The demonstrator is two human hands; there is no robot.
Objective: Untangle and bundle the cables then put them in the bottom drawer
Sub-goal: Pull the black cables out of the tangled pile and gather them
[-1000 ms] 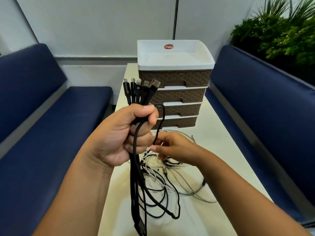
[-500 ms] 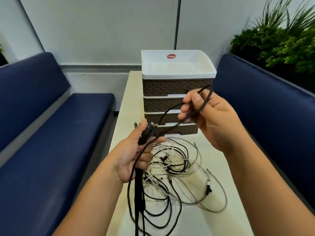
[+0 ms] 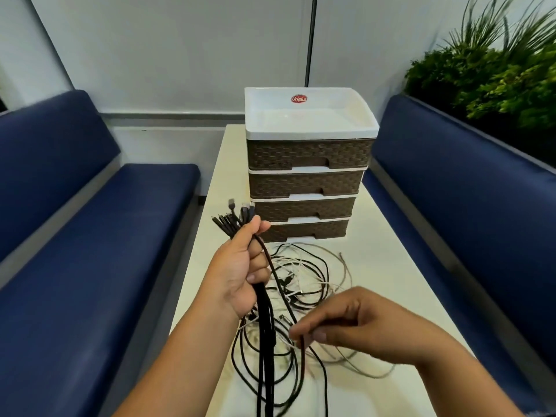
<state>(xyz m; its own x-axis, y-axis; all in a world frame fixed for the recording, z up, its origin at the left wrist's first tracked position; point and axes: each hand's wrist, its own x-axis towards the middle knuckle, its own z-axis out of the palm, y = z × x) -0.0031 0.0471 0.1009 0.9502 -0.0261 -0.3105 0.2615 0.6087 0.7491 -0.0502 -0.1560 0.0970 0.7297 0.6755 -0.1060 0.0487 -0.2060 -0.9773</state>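
Cables are the centre of it: a gathered sheaf of black cables [image 3: 264, 311] runs up through the left hand [image 3: 240, 269], which is clenched around them just below their connector ends [image 3: 233, 216], so the plugs fan out together above the fist, toward the far left. Holding them by the ends probably keeps the sorted strands aligned while their lengths hang down to the near edge. One black strand [image 3: 281, 293] leaves that fist and slants down to the right hand [image 3: 358, 323], whose thumb and forefinger pinch it low, seemingly to draw it straight and free of the rest.

Below both hands, the loose tangle [image 3: 313, 281] of white and black cables lies on the pale table [image 3: 391, 266], loops overlapping, not yet sorted.

Just beyond the tangle, at the far middle of the table, stands the drawer unit [image 3: 307, 182], brown woven fronts under a white top tray. Its bottom drawer [image 3: 310, 230] is closed, as are the three above; bundling is evidently unfinished. Blue benches [image 3: 75, 236] flank the table left and right.
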